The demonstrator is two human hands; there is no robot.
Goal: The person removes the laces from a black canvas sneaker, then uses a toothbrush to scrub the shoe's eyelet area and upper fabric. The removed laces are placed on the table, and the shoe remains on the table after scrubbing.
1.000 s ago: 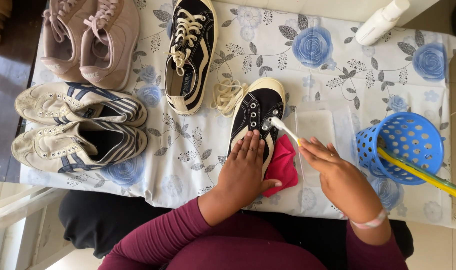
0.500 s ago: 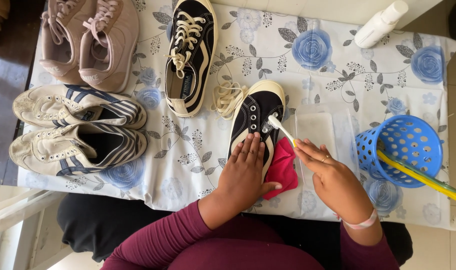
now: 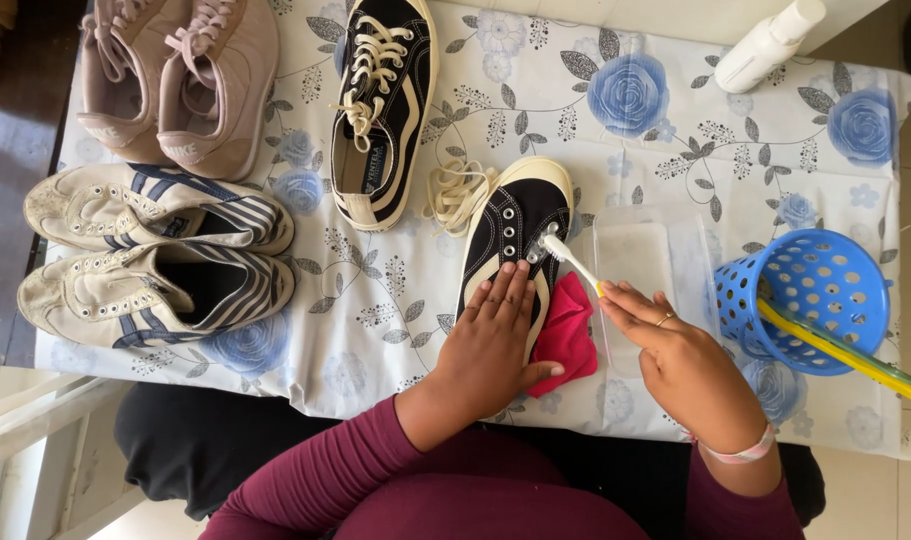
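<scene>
A black unlaced sneaker point(image 3: 511, 235) is pinned flat by the open left hand point(image 3: 491, 340). A white toothbrush point(image 3: 568, 258), pinched in the right hand point(image 3: 676, 355), is applied at the eyelets; scrubbing is judged underway, with firmer bracing needed next. Blue basket point(image 3: 806, 300) at 3 o'clock.

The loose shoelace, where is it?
In the head view the loose cream shoelace lies bunched on the flowered tablecloth, between the laced black sneaker and the toe of the black sneaker being brushed.
</scene>
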